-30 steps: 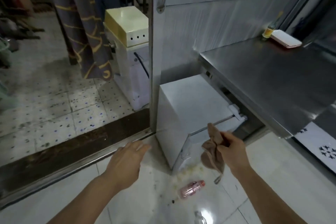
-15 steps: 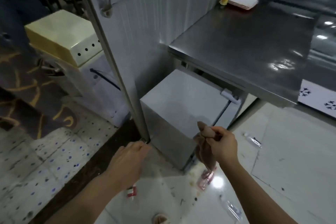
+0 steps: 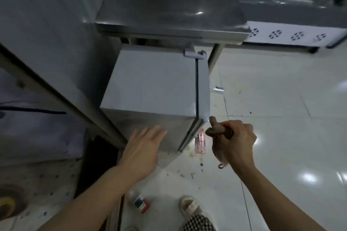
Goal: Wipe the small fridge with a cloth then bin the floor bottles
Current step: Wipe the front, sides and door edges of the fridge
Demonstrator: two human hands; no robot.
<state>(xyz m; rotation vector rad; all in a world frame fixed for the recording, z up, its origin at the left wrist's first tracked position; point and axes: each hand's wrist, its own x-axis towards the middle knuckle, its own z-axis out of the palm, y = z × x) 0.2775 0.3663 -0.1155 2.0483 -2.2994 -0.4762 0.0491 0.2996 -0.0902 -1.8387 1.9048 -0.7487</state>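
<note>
The small white fridge (image 3: 152, 82) stands under a steel counter, seen from above. My right hand (image 3: 234, 140) grips a brown cloth (image 3: 217, 133) just off the fridge's near right corner, part of the cloth dangling below the fist. My left hand (image 3: 142, 150) is open, fingers spread, in front of the fridge's near side; whether it touches I cannot tell. A pink bottle (image 3: 200, 143) lies on the floor by the fridge door. Another bottle with a red, white and green label (image 3: 139, 201) lies near my feet. A clear bottle (image 3: 217, 89) lies to the right of the fridge.
The steel counter (image 3: 169, 5) overhangs the fridge's back. A metal door frame (image 3: 62, 97) runs diagonally at the left. Crumbs and stains dot the white tiled floor (image 3: 281, 99). My foot in a sandal (image 3: 191, 208) is at the bottom.
The view has swung over the fridge, now seen from above and closer. Both hands have come nearer to its near edge; my right hand still holds the cloth.
</note>
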